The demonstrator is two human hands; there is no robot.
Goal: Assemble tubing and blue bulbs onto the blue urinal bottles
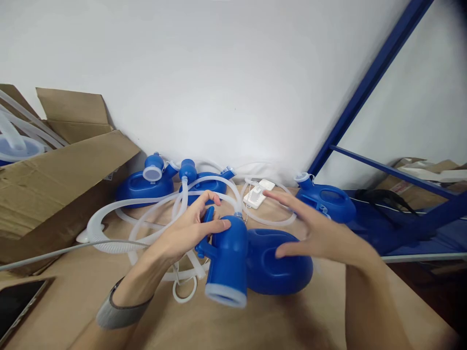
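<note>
White wall (233,87) backs the table (182,328). I judge this step as positioning the cup (229,257): my left hand (188,231) grips it beside the bottle (279,267); my right hand (326,233) is spread, so gripping calls for closing its fingers. The cup looks smooth, blue, pale-rimmed.

Brown tabletop (175,323) | on it — cardboard box (65,180), rear blue bottles (127,190), translucent tubes (93,226) | white power strip (250,200) — dark-screened device (17,302)
</note>
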